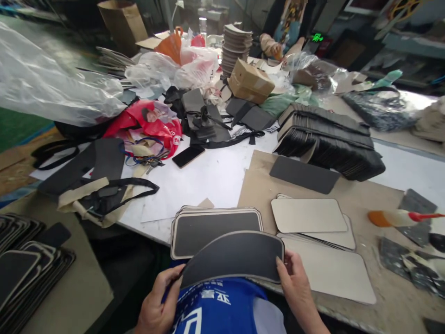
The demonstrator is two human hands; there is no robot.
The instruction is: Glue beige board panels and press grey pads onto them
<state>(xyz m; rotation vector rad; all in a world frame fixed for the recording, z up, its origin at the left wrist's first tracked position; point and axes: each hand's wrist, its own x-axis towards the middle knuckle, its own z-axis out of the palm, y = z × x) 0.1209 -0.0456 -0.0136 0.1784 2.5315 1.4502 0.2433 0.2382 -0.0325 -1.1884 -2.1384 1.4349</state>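
Between my two hands a dark grey panel [236,255] with rounded corners and a pale edge is bent into an upward curve above my lap. My left hand [160,297] pinches its left end, and my right hand [295,283] grips the right end, thumb on top. Just beyond it, at the table edge, lies a stack of similar dark panels [215,227] with pale borders. To the right, cream-coloured panels [309,215] overlap on brown paper, near my right hand. A single dark panel [304,174] lies flat behind them.
A long row of dark panels [330,139] stands packed at the back right. A glue bottle [392,218] with a red tip lies at right. A phone [188,156], a red bag [146,120] and straps [107,195] are on the left. More panels [21,269] are piled lower left. Another person's hand [276,50] shows at the back.
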